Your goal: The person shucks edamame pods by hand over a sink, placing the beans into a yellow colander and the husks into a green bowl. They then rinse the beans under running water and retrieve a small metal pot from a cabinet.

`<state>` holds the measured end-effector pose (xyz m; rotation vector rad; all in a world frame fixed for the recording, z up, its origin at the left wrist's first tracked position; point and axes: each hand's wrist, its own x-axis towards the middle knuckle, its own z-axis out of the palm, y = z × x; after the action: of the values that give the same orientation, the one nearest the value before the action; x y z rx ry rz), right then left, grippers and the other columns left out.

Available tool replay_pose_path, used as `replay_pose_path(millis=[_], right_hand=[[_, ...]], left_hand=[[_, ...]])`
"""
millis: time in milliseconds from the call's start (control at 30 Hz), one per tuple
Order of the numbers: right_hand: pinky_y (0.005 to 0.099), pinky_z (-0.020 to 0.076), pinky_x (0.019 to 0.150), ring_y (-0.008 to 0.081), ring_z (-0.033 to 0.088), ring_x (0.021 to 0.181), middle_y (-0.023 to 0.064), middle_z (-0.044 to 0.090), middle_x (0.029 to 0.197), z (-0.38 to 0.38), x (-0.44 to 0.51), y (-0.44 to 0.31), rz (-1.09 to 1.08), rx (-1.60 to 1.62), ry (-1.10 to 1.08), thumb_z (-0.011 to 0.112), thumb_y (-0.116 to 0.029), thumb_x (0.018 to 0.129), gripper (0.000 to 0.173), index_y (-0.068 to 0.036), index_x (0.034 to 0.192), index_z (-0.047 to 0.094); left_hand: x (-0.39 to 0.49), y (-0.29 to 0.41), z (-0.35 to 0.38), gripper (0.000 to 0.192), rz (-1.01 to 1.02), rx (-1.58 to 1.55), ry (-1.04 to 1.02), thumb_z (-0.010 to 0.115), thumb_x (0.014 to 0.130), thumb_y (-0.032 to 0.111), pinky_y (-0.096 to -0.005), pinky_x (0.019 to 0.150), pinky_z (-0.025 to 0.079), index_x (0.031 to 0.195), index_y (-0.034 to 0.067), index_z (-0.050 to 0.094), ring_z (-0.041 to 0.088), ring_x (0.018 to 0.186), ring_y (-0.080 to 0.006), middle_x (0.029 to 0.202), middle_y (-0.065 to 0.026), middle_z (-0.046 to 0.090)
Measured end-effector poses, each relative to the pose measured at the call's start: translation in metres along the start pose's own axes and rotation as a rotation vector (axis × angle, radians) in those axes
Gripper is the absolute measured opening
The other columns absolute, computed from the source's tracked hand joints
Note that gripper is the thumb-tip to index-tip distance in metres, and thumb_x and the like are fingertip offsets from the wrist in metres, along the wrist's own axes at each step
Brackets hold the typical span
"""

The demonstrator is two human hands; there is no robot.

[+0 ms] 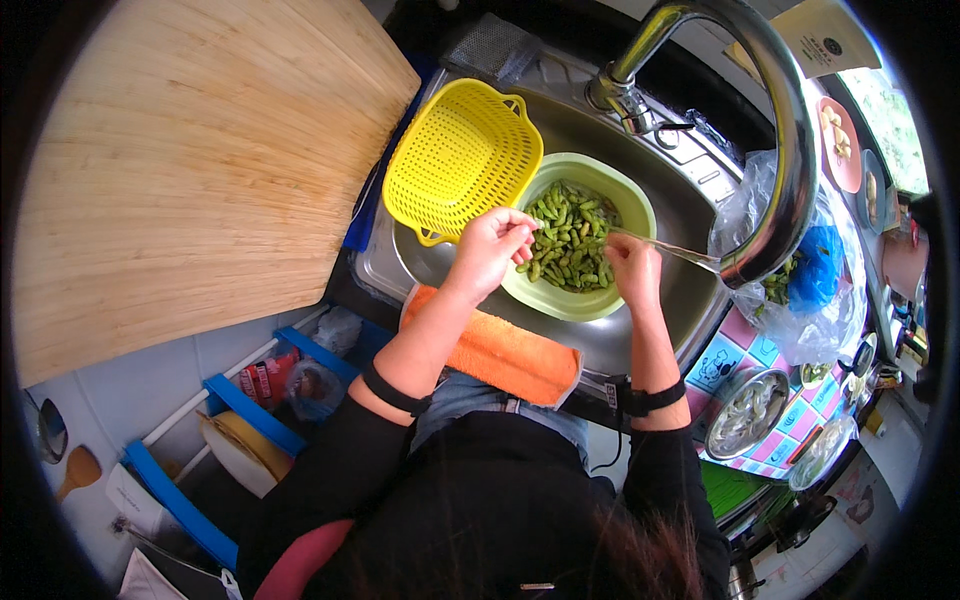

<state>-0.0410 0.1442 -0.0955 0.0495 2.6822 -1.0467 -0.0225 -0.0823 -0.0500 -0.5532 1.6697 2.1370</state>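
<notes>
A light-green plastic basin [637, 202] full of green soybean pods [570, 236] stands in a stainless steel sink [679, 217]. My left hand [495, 244] is over the basin's left rim, thumb and fingertips together. Something small and pale shows at its fingertips, too small to name. Above the right side of the pods is my right hand [636, 262], its fingers curled inward; whatever it may hold is hidden. A thin stream of water [682, 253] runs from the chrome faucet [772, 247] past my right hand toward the basin. A yellow plastic colander [461, 157] leans beside the basin, on the left.
An orange towel [517, 352] hangs over the sink's front edge. On the left is a large wooden board [202, 165]. To the right are a plastic bag [817, 315] with pods and a metal bowl [750, 412]. The faucet arches over the sink's right side.
</notes>
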Motion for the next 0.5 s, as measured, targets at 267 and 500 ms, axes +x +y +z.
replay_pose_path(millis=[267,500], right_hand=[[0.0351,0.0487,0.064,0.0286,0.062,0.069,0.0144,0.063,0.074,0.039,0.002,0.01,-0.166,-0.039,-0.115,0.065,-0.011,0.07,0.014,-0.004,0.082,0.067],[0.0382,0.0495,0.061,0.0289,0.062,0.069,0.0104,0.064,0.074,0.06,0.011,0.001,0.027,-0.375,-0.137,0.064,-0.02,0.07,0.011,-0.014,0.079,0.068]], left_hand=[[-0.002,-0.001,-0.017,0.008,0.026,0.003,0.011,0.052,0.087,0.004,-0.0194,0.057,0.044,0.091,0.0,0.058,0.055,0.064,-0.009,0.078,-0.0039,0.057],[-0.01,-0.003,-0.023,0.008,0.049,-0.024,0.016,0.052,0.087,0.005,-0.0194,0.057,0.044,0.09,0.0,0.058,0.055,0.064,-0.0094,0.078,-0.0053,0.058]])
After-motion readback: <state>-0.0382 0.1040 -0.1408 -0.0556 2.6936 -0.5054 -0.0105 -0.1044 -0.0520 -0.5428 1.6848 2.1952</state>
